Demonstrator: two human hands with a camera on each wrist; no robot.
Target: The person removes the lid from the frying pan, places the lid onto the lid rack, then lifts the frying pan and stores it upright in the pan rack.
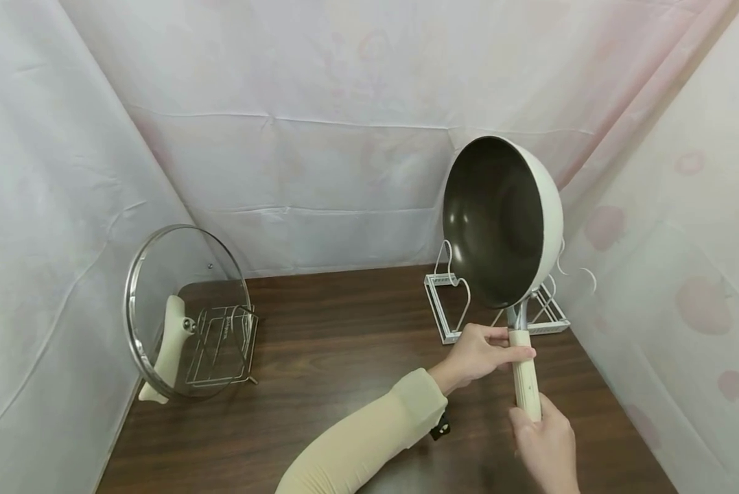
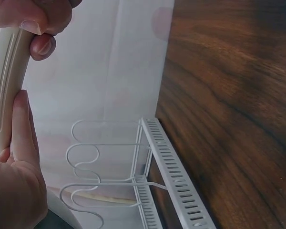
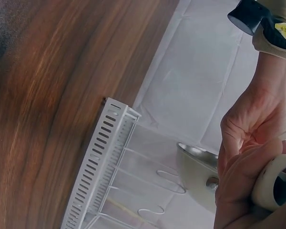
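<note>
A deep frying pan (image 1: pixel 495 219), dark inside and pale outside, is tilted on its side with its cream handle (image 1: pixel 525 377) pointing down toward me. My left hand (image 1: pixel 482 353) pinches the upper part of the handle, thumb across the front. Lower down, my right hand (image 1: pixel 547 439) grips the handle's end; its fingers curl round it in the right wrist view. Behind the handle stands a white rack (image 1: pixel 433 309) with wire loops, and the pan's lower side is among or above those loops. Whether the pan touches the rack, I cannot tell.
At the left, a glass lid (image 1: pixel 186 237) with a cream handle (image 1: pixel 170 343) leans upright by a metal wire rack (image 1: pixel 221 381). Both racks stand on a dark wooden table (image 1: pixel 332 329). Pale curtains (image 1: pixel 344 171) hang along the back and both sides.
</note>
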